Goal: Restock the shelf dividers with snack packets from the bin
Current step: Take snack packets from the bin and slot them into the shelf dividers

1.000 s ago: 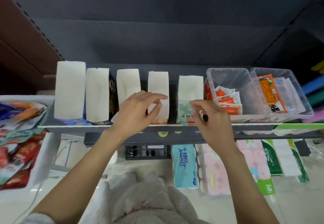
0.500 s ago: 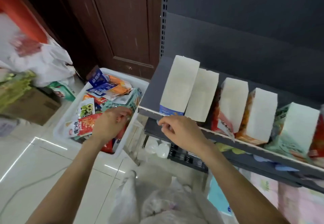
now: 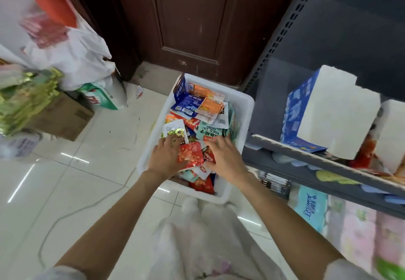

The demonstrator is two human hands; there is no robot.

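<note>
Both hands are down in the white bin [image 3: 245, 113] on the floor. The left hand [image 3: 166, 159] pinches a red snack packet [image 3: 190, 155]; the right hand [image 3: 225, 159] lies spread on the pile. The shelf dividers [image 3: 335, 115] stand up to the right, nearer the right hand.

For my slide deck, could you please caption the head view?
Both hands, left hand and right hand, dig among snack packets in the white bin beside the shelf.

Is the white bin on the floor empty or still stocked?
Stocked. The white bin holds a loose pile of snack packets across its whole floor; the left hand and right hand are on them.
</note>
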